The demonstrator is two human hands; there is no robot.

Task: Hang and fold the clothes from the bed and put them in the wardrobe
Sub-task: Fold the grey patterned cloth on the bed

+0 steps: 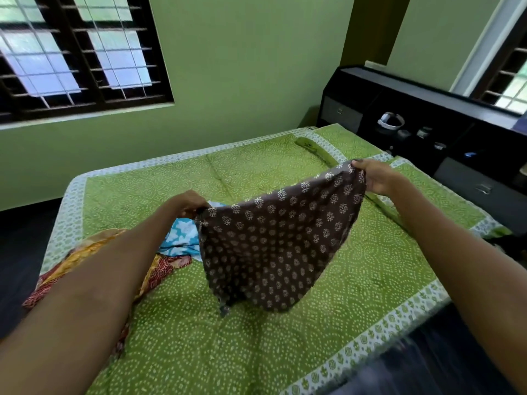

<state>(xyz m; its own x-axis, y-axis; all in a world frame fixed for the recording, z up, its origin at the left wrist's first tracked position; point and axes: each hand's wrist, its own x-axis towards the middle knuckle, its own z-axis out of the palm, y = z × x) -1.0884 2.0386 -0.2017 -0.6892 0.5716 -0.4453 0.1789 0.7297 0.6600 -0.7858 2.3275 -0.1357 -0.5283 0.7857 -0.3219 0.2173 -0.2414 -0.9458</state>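
Over green bedspread (228, 337), brown cloth (271, 246), green walls (242, 67)

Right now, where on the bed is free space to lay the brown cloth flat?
The bedspread is bare below the brown cloth, toward the near border, and beyond it toward the window wall. The left side is crowded: the blue cloth and red-yellow cloth lie there.

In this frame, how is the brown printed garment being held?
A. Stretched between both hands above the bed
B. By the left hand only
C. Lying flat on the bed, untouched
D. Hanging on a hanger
A: the left hand and the right hand each grip a top corner of the brown printed garment, which hangs above the green bedspread.
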